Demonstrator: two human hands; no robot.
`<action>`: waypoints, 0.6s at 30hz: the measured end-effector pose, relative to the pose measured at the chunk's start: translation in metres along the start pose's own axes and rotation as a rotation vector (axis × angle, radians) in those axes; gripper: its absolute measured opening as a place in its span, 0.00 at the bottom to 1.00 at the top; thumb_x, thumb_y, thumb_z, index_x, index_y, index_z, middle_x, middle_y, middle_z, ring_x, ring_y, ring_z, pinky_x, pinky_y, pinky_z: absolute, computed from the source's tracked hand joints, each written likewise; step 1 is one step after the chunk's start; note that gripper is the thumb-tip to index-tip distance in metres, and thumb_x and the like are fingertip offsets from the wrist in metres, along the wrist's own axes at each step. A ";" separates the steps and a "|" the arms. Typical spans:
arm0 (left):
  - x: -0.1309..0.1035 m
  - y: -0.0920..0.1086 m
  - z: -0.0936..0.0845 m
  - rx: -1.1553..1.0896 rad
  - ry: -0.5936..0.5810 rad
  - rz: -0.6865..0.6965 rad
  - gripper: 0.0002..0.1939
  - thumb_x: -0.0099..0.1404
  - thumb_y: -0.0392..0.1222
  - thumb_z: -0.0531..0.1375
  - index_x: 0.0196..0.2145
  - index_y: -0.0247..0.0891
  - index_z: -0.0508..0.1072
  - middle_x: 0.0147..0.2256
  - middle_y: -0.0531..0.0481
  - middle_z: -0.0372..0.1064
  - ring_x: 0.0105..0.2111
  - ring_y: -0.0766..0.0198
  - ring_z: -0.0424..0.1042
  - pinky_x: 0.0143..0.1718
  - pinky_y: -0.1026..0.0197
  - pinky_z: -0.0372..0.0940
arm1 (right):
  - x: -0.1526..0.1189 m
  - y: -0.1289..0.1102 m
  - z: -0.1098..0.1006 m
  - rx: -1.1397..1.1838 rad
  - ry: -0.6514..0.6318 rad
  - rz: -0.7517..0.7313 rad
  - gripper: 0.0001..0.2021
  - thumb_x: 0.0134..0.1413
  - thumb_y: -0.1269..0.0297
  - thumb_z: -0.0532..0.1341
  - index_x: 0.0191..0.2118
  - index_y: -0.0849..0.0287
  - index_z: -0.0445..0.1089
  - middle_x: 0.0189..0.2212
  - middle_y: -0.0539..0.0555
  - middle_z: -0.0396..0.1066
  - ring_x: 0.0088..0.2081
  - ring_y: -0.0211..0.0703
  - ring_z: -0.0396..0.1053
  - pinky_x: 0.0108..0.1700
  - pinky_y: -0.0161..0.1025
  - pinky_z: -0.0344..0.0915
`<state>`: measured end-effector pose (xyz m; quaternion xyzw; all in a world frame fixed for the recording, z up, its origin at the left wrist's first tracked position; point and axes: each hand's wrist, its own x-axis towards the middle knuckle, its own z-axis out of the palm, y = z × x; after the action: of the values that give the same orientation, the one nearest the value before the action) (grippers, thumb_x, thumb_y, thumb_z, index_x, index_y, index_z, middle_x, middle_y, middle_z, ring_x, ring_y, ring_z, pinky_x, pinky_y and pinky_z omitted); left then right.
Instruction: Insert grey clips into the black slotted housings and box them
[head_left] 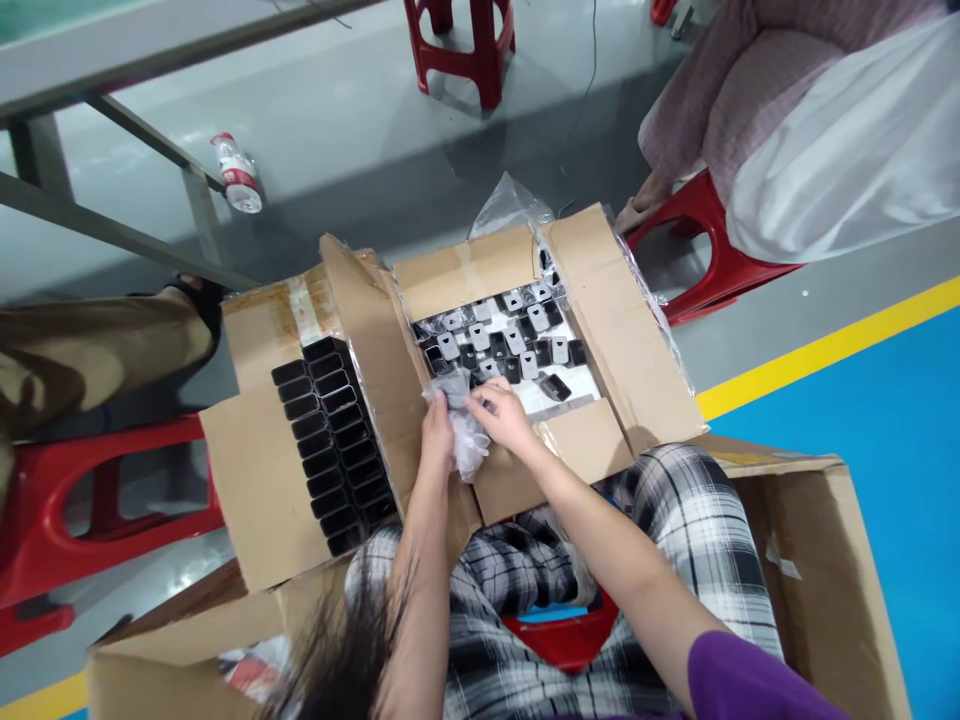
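Both my hands are closed on a crumpled clear plastic bag (470,440) above the near left corner of an open cardboard box. My left hand (438,432) grips the bag's left side; my right hand (501,412) pinches it from the right. A greyish piece shows through the plastic between them, too unclear to name. Inside the open box (517,480) lie several small grey and black rectangular cases (538,319) with rounded corners. Two columns of glossy black rectangular pieces (341,440) stand in line on the cardboard to the left.
Open box flaps (622,330) spread to the right. Red stools (112,490) stand left, right and at the back. A person's leg (97,350) is at the left, a seated person (757,90) at upper right. A plastic bottle (238,175) lies on the floor. Larger cartons (817,560) flank my knees.
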<state>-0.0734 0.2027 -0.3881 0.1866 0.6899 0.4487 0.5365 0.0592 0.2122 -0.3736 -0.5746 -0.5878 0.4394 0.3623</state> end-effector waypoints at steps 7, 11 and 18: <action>-0.001 0.014 -0.006 -0.119 0.144 -0.010 0.26 0.45 0.57 0.72 0.35 0.34 0.77 0.29 0.49 0.77 0.30 0.61 0.75 0.35 0.60 0.68 | -0.013 0.014 0.009 0.081 0.055 0.082 0.16 0.60 0.48 0.60 0.37 0.57 0.75 0.33 0.52 0.73 0.32 0.39 0.72 0.36 0.36 0.70; -0.001 0.014 -0.013 -0.144 0.154 -0.050 0.26 0.45 0.61 0.71 0.31 0.36 0.74 0.26 0.52 0.74 0.27 0.63 0.74 0.33 0.60 0.69 | 0.006 0.022 -0.017 0.038 0.138 0.077 0.20 0.67 0.50 0.50 0.39 0.58 0.73 0.28 0.51 0.73 0.29 0.40 0.70 0.32 0.36 0.68; -0.005 0.010 -0.018 -0.137 0.090 -0.112 0.27 0.40 0.57 0.74 0.32 0.35 0.77 0.28 0.50 0.77 0.29 0.62 0.76 0.34 0.61 0.68 | 0.099 0.030 -0.072 -0.314 0.029 -0.104 0.09 0.64 0.66 0.57 0.42 0.60 0.74 0.43 0.60 0.76 0.50 0.51 0.67 0.55 0.46 0.62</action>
<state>-0.0907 0.1969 -0.3765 0.0901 0.6904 0.4721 0.5407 0.1294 0.3162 -0.3844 -0.5993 -0.6728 0.3146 0.2987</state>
